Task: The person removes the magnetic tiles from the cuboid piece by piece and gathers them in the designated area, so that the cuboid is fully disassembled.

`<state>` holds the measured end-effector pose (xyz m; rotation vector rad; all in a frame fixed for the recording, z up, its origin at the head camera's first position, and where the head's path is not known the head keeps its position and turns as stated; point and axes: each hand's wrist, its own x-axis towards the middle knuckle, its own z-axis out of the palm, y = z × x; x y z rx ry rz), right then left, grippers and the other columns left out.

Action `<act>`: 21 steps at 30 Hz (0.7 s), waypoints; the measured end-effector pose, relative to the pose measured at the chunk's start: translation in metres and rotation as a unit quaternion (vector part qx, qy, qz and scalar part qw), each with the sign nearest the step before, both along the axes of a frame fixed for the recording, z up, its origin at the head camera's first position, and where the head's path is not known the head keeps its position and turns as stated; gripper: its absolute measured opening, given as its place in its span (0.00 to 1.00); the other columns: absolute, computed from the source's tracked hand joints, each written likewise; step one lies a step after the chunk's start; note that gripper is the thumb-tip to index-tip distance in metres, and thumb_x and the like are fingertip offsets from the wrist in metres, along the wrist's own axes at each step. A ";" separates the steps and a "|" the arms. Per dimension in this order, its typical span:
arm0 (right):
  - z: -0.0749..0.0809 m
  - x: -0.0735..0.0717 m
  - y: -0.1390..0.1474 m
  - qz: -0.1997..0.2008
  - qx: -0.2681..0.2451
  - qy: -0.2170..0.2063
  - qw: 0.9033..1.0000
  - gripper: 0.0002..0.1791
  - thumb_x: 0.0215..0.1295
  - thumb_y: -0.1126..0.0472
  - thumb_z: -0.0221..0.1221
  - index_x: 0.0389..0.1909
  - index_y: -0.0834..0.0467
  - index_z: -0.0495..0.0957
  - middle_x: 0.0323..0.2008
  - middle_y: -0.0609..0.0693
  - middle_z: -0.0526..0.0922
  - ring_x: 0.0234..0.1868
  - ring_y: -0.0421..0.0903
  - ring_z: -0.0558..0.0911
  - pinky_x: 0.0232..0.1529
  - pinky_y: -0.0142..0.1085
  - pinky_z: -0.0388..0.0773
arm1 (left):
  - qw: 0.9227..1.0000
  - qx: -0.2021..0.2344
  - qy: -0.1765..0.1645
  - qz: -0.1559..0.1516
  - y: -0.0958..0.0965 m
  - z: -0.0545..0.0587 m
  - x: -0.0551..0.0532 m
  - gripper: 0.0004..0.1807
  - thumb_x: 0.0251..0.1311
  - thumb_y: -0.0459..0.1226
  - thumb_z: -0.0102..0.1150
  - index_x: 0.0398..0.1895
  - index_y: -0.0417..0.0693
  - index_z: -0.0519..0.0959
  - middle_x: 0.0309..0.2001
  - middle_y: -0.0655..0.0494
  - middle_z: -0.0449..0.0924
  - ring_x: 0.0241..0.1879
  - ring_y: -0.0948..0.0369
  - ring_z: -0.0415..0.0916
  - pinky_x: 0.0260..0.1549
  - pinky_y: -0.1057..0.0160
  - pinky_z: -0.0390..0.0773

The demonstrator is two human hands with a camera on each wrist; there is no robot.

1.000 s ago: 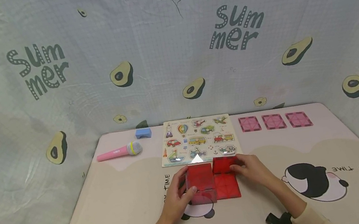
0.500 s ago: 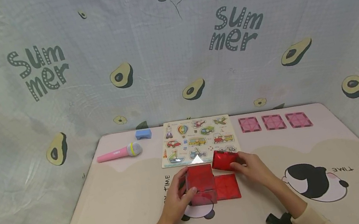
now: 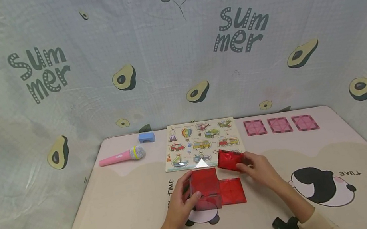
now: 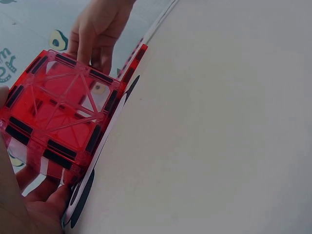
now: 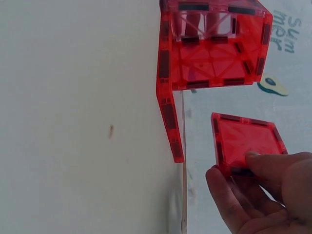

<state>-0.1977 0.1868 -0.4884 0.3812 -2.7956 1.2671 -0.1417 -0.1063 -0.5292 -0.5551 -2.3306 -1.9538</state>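
Note:
A box of translucent red magnetic tiles (image 3: 205,182) stands on the table, its front face paler pink. My left hand (image 3: 179,205) grips its left side, thumb at the front and fingers round the back. Against the box's right side a single red tile (image 3: 232,191) lies flat on the table. Behind that flat tile, my right hand (image 3: 260,171) pinches another red magnetic tile (image 3: 229,160) by its right edge. In the right wrist view the held tile (image 5: 246,144) is off the table and apart from the box (image 5: 214,53), whose side facing that camera is open.
Behind the box lies a puzzle board (image 3: 204,141) with vehicle pictures. Three pink tiles (image 3: 280,125) form a row at the back right. A pink toy microphone (image 3: 121,156) and a blue block (image 3: 146,137) are at the back left. Printed fabric (image 3: 157,46) hangs behind the table.
My right hand has lifted the red tile off the line behind the flat tile, moving it up and back, now tilted and apart from the box. My left hand stays on the box.

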 end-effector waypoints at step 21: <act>0.008 -0.002 0.008 -0.056 -0.024 0.027 0.998 0.16 0.65 0.60 0.66 0.51 0.62 0.78 0.41 0.54 0.86 0.44 0.49 0.83 0.42 0.20 0.77 | 1.000 -0.005 0.002 0.002 0.000 0.000 0.000 0.34 0.66 0.38 0.58 0.75 0.54 0.60 0.70 0.52 0.67 0.67 0.49 0.70 0.62 0.57 0.78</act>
